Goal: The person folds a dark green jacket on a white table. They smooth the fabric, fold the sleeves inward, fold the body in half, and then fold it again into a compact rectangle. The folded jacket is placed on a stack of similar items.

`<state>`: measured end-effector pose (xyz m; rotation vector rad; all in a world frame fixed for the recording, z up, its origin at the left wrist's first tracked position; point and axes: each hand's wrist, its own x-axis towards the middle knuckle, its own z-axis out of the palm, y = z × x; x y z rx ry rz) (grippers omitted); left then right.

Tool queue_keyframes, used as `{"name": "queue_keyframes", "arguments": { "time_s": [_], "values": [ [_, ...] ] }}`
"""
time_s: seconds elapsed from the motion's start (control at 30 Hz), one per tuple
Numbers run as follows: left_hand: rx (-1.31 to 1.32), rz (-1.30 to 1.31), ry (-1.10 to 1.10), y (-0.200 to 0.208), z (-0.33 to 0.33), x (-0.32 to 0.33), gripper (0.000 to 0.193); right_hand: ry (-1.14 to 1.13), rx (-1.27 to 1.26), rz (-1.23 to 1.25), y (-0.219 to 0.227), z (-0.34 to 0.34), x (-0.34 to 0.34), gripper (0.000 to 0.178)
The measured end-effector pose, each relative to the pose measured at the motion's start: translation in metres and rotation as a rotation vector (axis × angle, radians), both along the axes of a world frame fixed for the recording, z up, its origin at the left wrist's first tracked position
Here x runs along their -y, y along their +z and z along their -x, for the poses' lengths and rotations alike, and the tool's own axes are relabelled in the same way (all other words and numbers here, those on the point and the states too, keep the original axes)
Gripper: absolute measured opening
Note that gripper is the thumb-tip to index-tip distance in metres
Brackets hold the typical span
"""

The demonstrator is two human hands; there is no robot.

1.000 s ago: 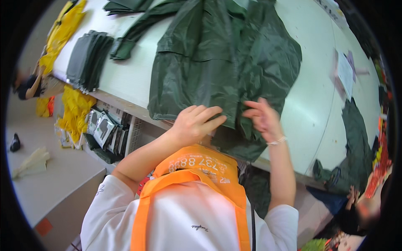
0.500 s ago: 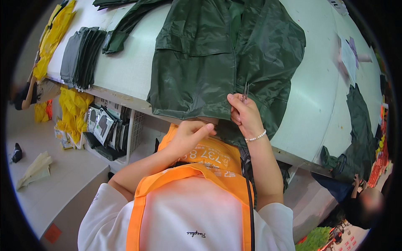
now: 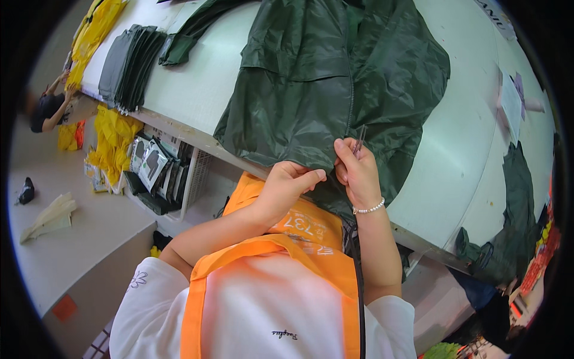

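A dark green, shiny jacket (image 3: pixel 293 107) with a front zipper lies spread on the white table, its hem at the near edge. My left hand (image 3: pixel 290 188) is closed at the hem, thumb against curled fingers, with the cloth edge at its fingertips. Just to the right, my right hand (image 3: pixel 360 176) is closed around small metal thread snips (image 3: pixel 361 140), whose tips point away from me. That hand's thumb and forefinger are also at the jacket's front edge, near the zipper's lower end. What its fingertips pinch is too small to make out.
A stack of folded dark green garments (image 3: pixel 128 69) lies on the table (image 3: pixel 197 96) at left, beside yellow garments (image 3: pixel 98 30). Below is a white basket (image 3: pixel 197 173) of packaged items. More green clothing (image 3: pixel 517 203) hangs over the right edge. Other people are at both sides.
My left hand has risen to the jacket hem and come closer to my right hand. My right hand keeps the snips at the front edge. The whole view has shifted slightly.
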<state>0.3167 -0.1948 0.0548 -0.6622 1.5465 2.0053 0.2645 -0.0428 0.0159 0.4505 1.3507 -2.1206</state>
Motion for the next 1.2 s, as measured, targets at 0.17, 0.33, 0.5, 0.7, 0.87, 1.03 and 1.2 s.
{"name": "queue_keyframes", "arguments": {
  "time_s": [0.17, 0.33, 0.5, 0.7, 0.87, 1.03, 1.2],
  "values": [
    [-0.021, -0.209, -0.283, -0.017, -0.013, 0.038, 0.024, 0.062, -0.065, -0.144, -0.011, -0.003, -0.005, 0.022],
    [-0.08, 0.292, -0.067, -0.041, 0.042, 0.202, 0.024, 0.319, -0.105, -0.546, -0.022, -0.013, -0.03, 0.018],
    [0.053, 0.507, 0.81, -0.128, 0.143, 0.407, 0.074, 0.362, -0.367, -1.293, -0.013, -0.015, -0.03, 0.025],
    [0.032, 0.082, 0.882, -0.167, 0.207, 0.461, 0.042, -0.218, -0.36, -1.068, 0.04, -0.002, 0.057, 0.029],
    [-0.206, -0.224, 0.625, -0.093, 0.164, 0.391, 0.027, -0.045, -0.524, -0.691, 0.029, 0.055, 0.226, 0.032],
    [-0.183, -0.37, 0.468, -0.063, 0.149, 0.394, 0.035, 0.044, -0.563, -0.501, -0.012, 0.135, 0.341, 0.033],
    [-0.175, -0.479, 0.364, -0.053, 0.148, 0.405, 0.043, 0.102, -0.547, -0.417, -0.032, 0.166, 0.373, 0.022]
  ]
}}
